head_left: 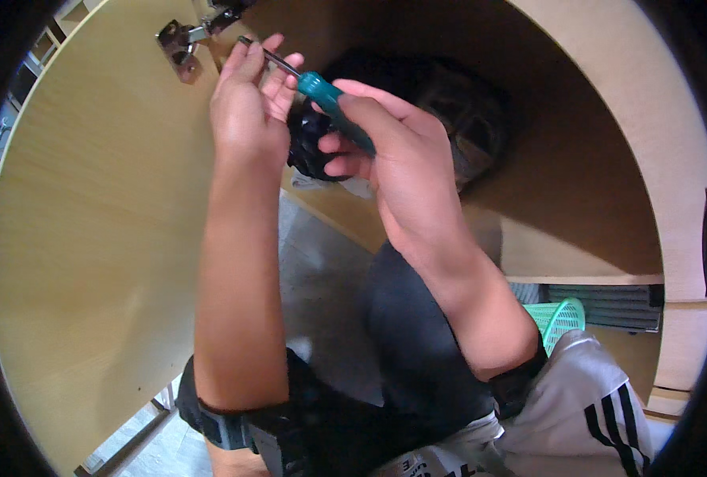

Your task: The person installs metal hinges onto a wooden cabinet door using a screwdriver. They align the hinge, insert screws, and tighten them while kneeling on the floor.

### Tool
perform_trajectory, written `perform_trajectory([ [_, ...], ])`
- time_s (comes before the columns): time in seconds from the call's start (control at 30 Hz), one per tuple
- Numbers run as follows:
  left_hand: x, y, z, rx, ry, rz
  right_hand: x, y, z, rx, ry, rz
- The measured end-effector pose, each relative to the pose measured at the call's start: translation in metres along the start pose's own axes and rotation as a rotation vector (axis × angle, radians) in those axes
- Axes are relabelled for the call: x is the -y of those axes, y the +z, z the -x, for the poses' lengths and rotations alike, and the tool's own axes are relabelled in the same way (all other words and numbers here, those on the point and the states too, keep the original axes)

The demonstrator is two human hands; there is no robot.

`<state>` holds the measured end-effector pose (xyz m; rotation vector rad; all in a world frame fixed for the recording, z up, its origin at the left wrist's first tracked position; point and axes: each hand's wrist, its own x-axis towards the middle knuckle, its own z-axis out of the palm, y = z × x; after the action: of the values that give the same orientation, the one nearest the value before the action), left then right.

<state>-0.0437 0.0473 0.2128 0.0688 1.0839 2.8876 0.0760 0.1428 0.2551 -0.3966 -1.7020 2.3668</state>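
A teal-handled screwdriver (330, 102) is in my right hand (405, 155), its thin shaft angled up and left. The thumb and index finger of my left hand (246, 103) pinch at the shaft's tip; whether a small part is held there too is hidden. Just left of those fingertips, a metal hinge (180, 52) is fixed to the light wooden door (99, 199), near the dark upper corner of the cabinet. Behind both hands, inside the cabinet, lies a dark bundle with a shiny black part (310, 147).
The wooden cabinet's inner wall (576, 159) and outer frame (687, 318) curve around the right. A mint plastic basket (564, 318) sits low at the right, beside grey slatted material (616, 306). My clothed knee (572, 397) is at the lower right, above a grey floor (318, 270).
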Motion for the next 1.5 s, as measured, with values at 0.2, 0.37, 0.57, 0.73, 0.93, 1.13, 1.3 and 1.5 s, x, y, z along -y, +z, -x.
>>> perform_trajectory([
  [0.2, -0.003, 0.009, 0.003, 0.013, 0.063, -0.101, 0.001, -0.003, 0.003, 0.060, -0.071, -0.020],
  [0.37, -0.006, 0.007, 0.005, -0.089, 0.037, -0.092, 0.004, -0.006, 0.006, 0.075, -0.011, 0.036],
  [0.57, -0.014, -0.002, 0.001, -0.123, 0.027, -0.115, 0.004, -0.006, 0.008, 0.164, 0.004, 0.074],
  [0.73, -0.004, 0.008, -0.008, -0.081, 0.017, -0.140, 0.005, -0.016, 0.000, 0.083, -0.002, -0.055],
  [0.93, -0.011, 0.014, 0.002, -0.144, 0.083, -0.148, 0.008, -0.013, 0.006, 0.134, 0.046, -0.037],
  [1.13, -0.005, 0.013, -0.004, -0.054, 0.041, -0.190, 0.010, -0.014, 0.005, 0.076, 0.015, -0.097],
  [1.3, 0.011, 0.012, -0.008, -0.177, -0.005, -0.205, 0.006, -0.023, 0.001, 0.122, 0.062, -0.058],
  [1.5, 0.018, 0.005, 0.012, -0.085, 0.036, -0.183, 0.005, -0.041, 0.010, 0.202, -0.038, -0.005],
])
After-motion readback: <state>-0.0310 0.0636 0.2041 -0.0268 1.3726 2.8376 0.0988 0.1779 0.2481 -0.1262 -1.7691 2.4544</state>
